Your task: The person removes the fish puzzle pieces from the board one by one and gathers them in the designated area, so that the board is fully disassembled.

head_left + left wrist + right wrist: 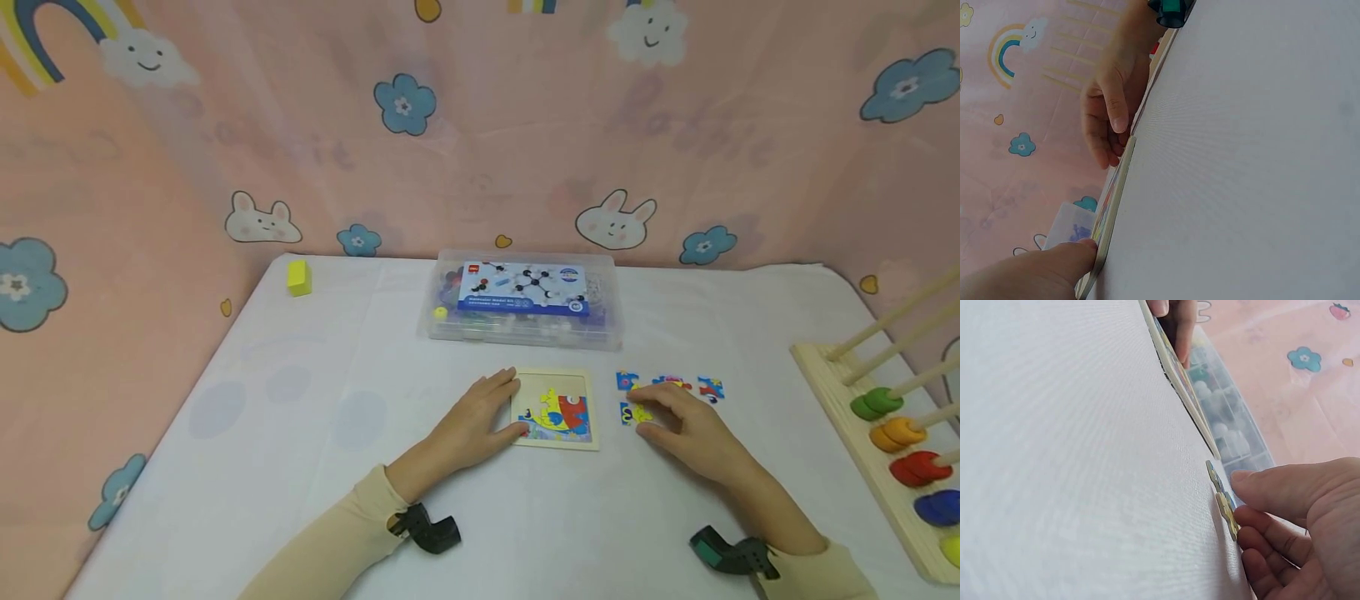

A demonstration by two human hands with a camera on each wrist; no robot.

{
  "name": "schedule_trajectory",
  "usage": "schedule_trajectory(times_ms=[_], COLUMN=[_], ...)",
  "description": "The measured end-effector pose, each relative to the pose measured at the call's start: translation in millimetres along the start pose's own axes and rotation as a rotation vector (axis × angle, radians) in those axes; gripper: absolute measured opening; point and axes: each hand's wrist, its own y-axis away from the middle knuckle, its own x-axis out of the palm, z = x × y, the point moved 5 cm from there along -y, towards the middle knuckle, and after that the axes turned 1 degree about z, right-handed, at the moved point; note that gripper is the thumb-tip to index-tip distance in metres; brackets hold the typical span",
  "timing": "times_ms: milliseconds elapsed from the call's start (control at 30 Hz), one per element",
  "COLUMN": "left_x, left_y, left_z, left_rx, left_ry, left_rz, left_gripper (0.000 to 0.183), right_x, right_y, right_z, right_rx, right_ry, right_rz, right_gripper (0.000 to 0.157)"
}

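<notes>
A square wooden puzzle board (555, 382) lies on the table, partly filled with a yellow, red and blue picture. My left hand (474, 421) rests along its left side, fingers stretched toward the upper corner. In the left wrist view, the left thumb (1075, 257) touches the board's rim. To the right of the board, my right hand (693, 429) is low over the loose puzzle pieces. Its thumb and index finger are spread around a yellow-and-blue piece (628, 414). In the right wrist view, the fingertips (1249, 519) are right at a yellow piece (1227, 515).
More loose pieces lie behind the right hand, among them a blue-and-red one (711, 389). A clear plastic molecular model kit box (517, 329) stands behind the board. A yellow block (299, 278) sits far left. A wooden bead rack (855, 433) stands at the right edge.
</notes>
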Motion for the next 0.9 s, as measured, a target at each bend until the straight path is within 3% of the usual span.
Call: schedule_trajectory(times_ms=[367, 900], left_x=[0.3, 1.5], left_y=[-0.4, -0.7], left_z=[0.1, 1.6], left_rx=[0.009, 0.004], left_ry=[-0.008, -0.007], left_rz=[-0.003, 0.002], left_gripper=[0.065, 0.065], right_x=[1.0, 28.7], right_y=[-5, -31], right_z=[8, 47], right_rx=[-0.032, -0.003], right_ry=[-0.049, -0.136], right_rz=[0.023, 0.152], right_gripper=[0.037, 0.041])
